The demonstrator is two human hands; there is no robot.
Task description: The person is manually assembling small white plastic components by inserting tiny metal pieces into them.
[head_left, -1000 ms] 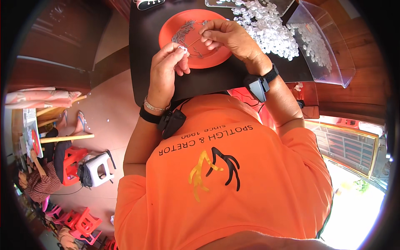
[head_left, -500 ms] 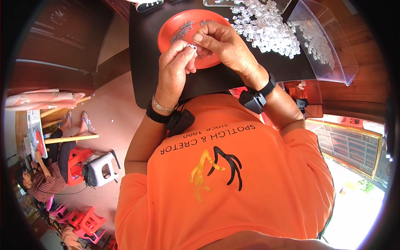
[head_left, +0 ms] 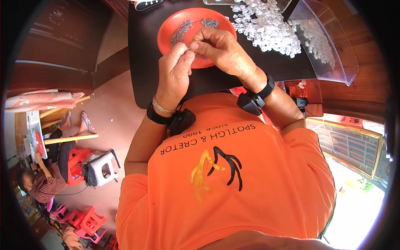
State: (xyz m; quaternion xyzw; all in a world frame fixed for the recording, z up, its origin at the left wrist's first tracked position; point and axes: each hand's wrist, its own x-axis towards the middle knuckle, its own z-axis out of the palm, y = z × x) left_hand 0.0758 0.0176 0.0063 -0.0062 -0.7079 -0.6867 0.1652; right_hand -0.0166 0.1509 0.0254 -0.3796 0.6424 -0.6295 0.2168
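My shirt: an orange shirt (head_left: pixel 233 175) fills the lower middle of the frame, nearest to me.
My wrists: a black band with a small black box (head_left: pixel 177 121) sits on my left wrist beside a thin bracelet; a black band with a box (head_left: pixel 254 100) sits on my right wrist.
My left hand (head_left: pixel 175 73): upper middle of the frame, fingers curled in, thumb and forefinger tips pressed together on something too small to make out.
My right hand (head_left: pixel 223 50): just right of the left, fingers bent, its fingertips meeting the left fingertips over the plate; what they pinch I cannot tell.
Orange plate (head_left: pixel 175 25): on the dark counter (head_left: pixel 143 62), directly under my fingertips, with two small heaps of thin grey pieces (head_left: pixel 181 31) in it.
White pieces (head_left: pixel 266 29): a loose pile of small clear-white bits on the counter, right of the plate.
Clear tray (head_left: pixel 329 50): upper right, tilted, with more white bits inside.
Far left: a seated person (head_left: pixel 41 183) near red plastic stools (head_left: pixel 85 223) on the floor.
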